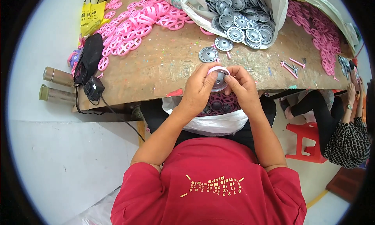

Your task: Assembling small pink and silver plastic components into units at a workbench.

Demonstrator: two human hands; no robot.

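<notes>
Between my two hands, over the table's front edge, is a toy wheel (219, 84): a grey disc with a pink rim round its top. My left hand (196, 86) grips it from the left, thumb on its face. From the other side my right hand (245, 88) pinches it, with the thumb pressed on the disc. Just beyond lie two loose grey discs (208, 54) and a small pink peg (229, 55). Below my hands, a white sack (213, 125) in my lap holds pink wheels and dark discs (217, 105).
Pink spoked rings (136, 19) heap at the far left. A white bag (279, 14) spills grey discs (236, 34). Pink and grey rods (289, 70) lie to the right. A black adapter (93, 88) and two flasks (58, 76) stand left. A co-worker (347, 139) sits right, near a red stool (306, 141).
</notes>
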